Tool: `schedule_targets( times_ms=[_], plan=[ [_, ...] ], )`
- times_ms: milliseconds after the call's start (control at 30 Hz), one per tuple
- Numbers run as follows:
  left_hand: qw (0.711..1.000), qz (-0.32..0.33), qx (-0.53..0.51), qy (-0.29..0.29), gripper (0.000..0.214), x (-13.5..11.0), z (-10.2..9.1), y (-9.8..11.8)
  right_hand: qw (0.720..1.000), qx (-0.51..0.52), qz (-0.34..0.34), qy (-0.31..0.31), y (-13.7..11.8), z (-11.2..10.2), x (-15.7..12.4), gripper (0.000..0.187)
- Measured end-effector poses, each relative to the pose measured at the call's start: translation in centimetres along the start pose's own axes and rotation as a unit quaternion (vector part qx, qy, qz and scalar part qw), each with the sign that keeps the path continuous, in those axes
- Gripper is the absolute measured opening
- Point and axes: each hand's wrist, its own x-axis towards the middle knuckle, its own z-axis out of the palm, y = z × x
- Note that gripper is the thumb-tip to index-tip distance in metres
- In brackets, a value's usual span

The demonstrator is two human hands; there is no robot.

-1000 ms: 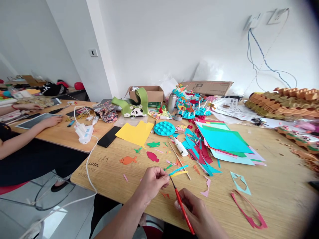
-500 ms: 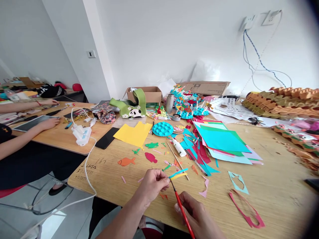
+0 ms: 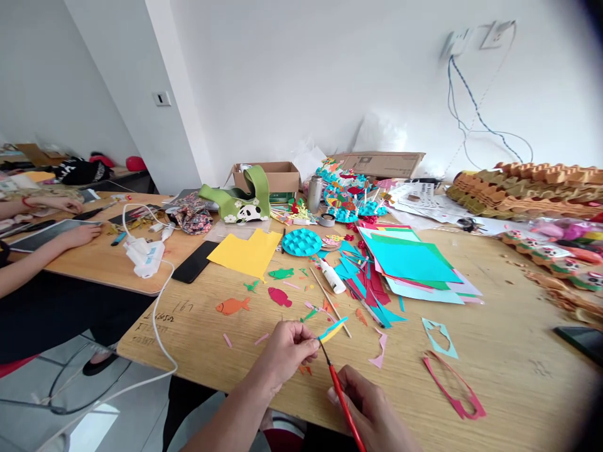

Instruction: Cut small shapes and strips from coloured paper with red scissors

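My left hand (image 3: 287, 353) pinches thin blue and yellow paper strips (image 3: 332, 329) between thumb and fingertips, above the wooden table (image 3: 198, 333). My right hand (image 3: 370, 402) grips a slim red-handled tool (image 3: 343, 402), and its dark tip (image 3: 324, 353) points up toward the strips, close under my left fingers. Whether the tip touches the paper is hidden. Cut paper fish in orange (image 3: 232, 306), red (image 3: 279, 297) and green (image 3: 281, 273) lie ahead of my hands among small scraps.
Stacked coloured paper (image 3: 409, 263) and a glue bottle (image 3: 331, 276) sit ahead, with cut-out paper frames (image 3: 452, 389) to the right. Behind stand a cardboard box (image 3: 266, 179) and colourful paper crafts (image 3: 343, 194). A co-worker's hands (image 3: 80, 234) rest at the left, beside a white cable (image 3: 160, 333).
The blue and yellow strips now lie closer together and bend more. The whole scene has shifted left in the view. My hands stay close to the same place.
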Motion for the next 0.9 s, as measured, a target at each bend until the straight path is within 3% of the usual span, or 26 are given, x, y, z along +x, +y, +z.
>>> schedule_targets(
  times_ms=[633,900],
  plan=[
    [1.000,0.004,0.009,-0.011,0.019,0.0,-0.2,-0.4,1.000,0.005,0.001,0.027,0.0,0.0,0.0,0.039],
    [0.999,0.024,0.031,0.006,0.020,-0.8,-2.5,-0.2,1.000,-0.006,0.007,-0.021,-0.6,-1.0,0.3,0.034]
  ],
)
